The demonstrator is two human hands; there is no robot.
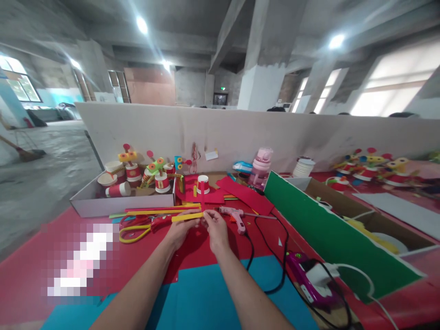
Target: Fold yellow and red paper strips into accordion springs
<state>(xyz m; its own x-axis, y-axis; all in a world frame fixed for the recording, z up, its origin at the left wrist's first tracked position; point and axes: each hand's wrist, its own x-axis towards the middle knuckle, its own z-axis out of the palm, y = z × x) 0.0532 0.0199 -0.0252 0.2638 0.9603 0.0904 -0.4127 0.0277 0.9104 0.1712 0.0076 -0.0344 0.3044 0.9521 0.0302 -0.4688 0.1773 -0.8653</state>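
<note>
Blue paper [202, 293] lies closest to my view, over the red tabletop [192, 247] and under the forearms, perhaps as a work mat. Just beyond it, I have the left hand [184, 225] grasping a yellow strip [187, 217] from beneath, fingers curled under, likely to keep it flat and steady. The right hand [215, 228] pinches its other end between the fingertips, where a red strip [202, 196] meets it roughly at a right angle; I judge the pinch is there to keep that corner aligned. Both strips are raised in front of a small paper cup [203, 183].

A pink glue gun [236, 217] rests beside the right hand, nozzle towards it, within easy reach. Scissors [135, 233] lie left of the left hand, by loose coloured strips. Cup figures [161, 182] sit in a shallow white box [127, 205], probably gathered there to avoid being knocked. Across the tabletop, a green-sided box [330, 238] stands near a purple power strip [311, 279].

As for lettering, I make out gold marks on the red cup bands, too small to read. The pink bottle [262, 161] shows no brand I can discern.
</note>
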